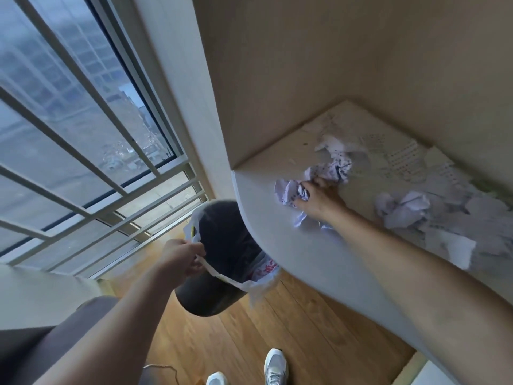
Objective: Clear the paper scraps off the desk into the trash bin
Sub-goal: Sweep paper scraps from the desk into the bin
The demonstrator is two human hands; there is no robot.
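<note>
A dark trash bin (222,254) with a white plastic liner hangs tilted just under the desk's rounded front edge. My left hand (184,257) grips the bin's rim and liner on its near side. My right hand (319,198) lies on the desk (291,245) with its fingers closed around crumpled white paper scraps (291,193) near the edge above the bin. More crumpled paper (333,162) sits just behind that hand. Another crumpled wad (402,209) and several flat torn pieces (449,245) lie further right.
Beige walls (305,65) enclose the desk at the back and left. A large barred window (83,120) fills the left side. The wooden floor (305,329) lies below, with my white shoes (274,365) at the bottom and a grey seat (50,337) at lower left.
</note>
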